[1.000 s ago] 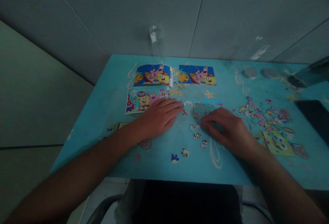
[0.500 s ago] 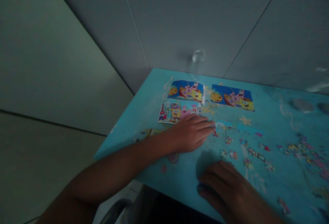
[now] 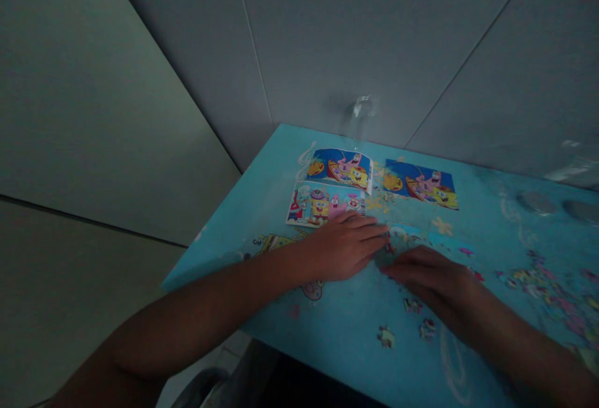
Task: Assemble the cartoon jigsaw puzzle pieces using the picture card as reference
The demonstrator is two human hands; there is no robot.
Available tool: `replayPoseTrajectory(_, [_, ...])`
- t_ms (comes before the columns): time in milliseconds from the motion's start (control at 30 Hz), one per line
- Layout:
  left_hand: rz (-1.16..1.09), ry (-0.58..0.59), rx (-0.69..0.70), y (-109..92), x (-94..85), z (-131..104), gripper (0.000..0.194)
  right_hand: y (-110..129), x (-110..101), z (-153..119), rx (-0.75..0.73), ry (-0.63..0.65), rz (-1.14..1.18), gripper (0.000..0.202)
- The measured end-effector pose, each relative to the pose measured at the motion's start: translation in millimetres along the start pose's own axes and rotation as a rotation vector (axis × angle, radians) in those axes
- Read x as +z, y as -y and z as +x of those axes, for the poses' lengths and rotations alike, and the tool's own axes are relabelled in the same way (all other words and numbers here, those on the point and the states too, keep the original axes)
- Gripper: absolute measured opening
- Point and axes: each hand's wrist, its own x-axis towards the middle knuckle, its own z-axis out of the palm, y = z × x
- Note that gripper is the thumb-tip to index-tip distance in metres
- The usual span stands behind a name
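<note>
My left hand [image 3: 349,246] lies flat on the blue table [image 3: 234,227], fingers stretched to the right. Its fingertips touch the left end of a partly joined strip of jigsaw puzzle [image 3: 430,238]. My right hand [image 3: 430,274] is just right of those fingertips, thumb and fingers pressed together low over the table. Whatever they pinch is hidden. Below it lie loose puzzle pieces [image 3: 386,337], with another piece [image 3: 427,329] close by. A cartoon picture card [image 3: 327,203] touches or lies just beyond my left hand's fingers.
Two matching blue cartoon pictures, a left one [image 3: 339,168] and a right one [image 3: 421,183], lie at the back. A heap of puzzle pieces [image 3: 555,296] spreads at the right. Clear round containers [image 3: 536,202] stand near the grey wall [image 3: 374,40], and a clear cup [image 3: 360,121] stands behind the cards.
My right hand has moved up and away from the table's front edge, towards my left fingertips, uncovering loose pieces below. My left hand has stayed in place. The view has shifted slightly.
</note>
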Motion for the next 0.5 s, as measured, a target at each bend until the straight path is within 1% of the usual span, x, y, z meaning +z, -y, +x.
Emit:
replayPoseTrajectory(67, [-0.010,-0.007,0.002,-1,-0.6,0,0.038,-11,-2,4,0.012,-0.061,-0.052,0.031])
replayPoseTrajectory(133, [-0.028,-0.015,-0.007,-1,-1.3,-1,0.038,-16,-3,4,0.054,-0.129,-0.078,0.033])
replayPoseTrajectory(200, [-0.047,-0.024,-0.018,-1,-1.4,-2,0.039,-18,-6,0,0.122,-0.198,-0.076,0.032])
replayPoseTrajectory(333, [-0.072,-0.036,-0.026,0,-1.0,-3,0.040,-16,-13,-12,0.271,-0.317,-0.041,0.023])
replayPoseTrajectory(400, [-0.087,-0.028,-0.023,0,-1.1,-3,0.040,-14,-11,-15,0.308,-0.344,-0.037,0.018])
replayPoseTrajectory(500, [-0.098,0.001,-0.036,0,-1.5,-3,0.041,-9,-2,-12,0.308,-0.333,-0.054,0.015])
